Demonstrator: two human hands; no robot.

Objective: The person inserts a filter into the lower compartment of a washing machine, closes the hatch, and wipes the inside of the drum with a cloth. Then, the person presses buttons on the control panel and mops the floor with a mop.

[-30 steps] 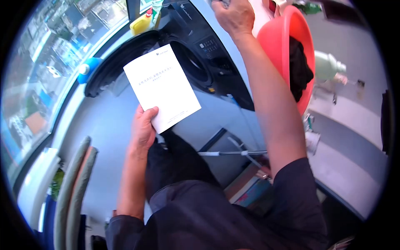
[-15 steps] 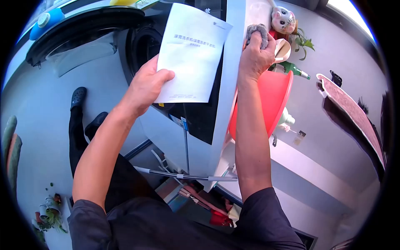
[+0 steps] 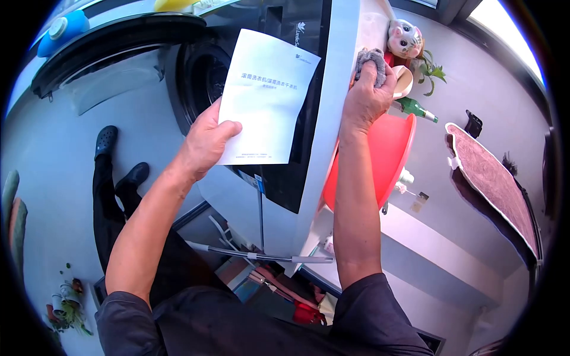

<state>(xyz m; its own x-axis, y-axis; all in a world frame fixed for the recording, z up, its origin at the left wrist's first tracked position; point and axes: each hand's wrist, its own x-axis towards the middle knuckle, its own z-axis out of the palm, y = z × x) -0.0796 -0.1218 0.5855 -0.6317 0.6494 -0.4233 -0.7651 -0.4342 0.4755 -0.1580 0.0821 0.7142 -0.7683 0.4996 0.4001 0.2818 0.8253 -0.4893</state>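
Note:
My left hand (image 3: 208, 139) pinches the lower left edge of a white washing machine manual (image 3: 267, 113), thumb on its printed cover. Behind the manual stands a front-loading washing machine (image 3: 291, 190) with a dark front; its round black door (image 3: 107, 47) hangs open to the left. My right hand (image 3: 369, 98) grips a crumpled grey cloth (image 3: 371, 62) over the white surface on the right. Close to that hand are a cat-faced ornament (image 3: 405, 38), a white cup-like container (image 3: 403, 82) and a green bottle (image 3: 415, 108). My right forearm passes over a red basin (image 3: 392, 148).
A blue bottle (image 3: 62, 32) lies at the upper left. A silver pole with grey ends (image 3: 255, 256) crosses in front of my body. At the right is a pink-covered ironing board (image 3: 493, 178). Potted plants (image 3: 68, 302) stand at the lower left.
The view has shifted slightly, and the manual appears lower and a little to the left. Both hands keep their hold on the manual and the cloth.

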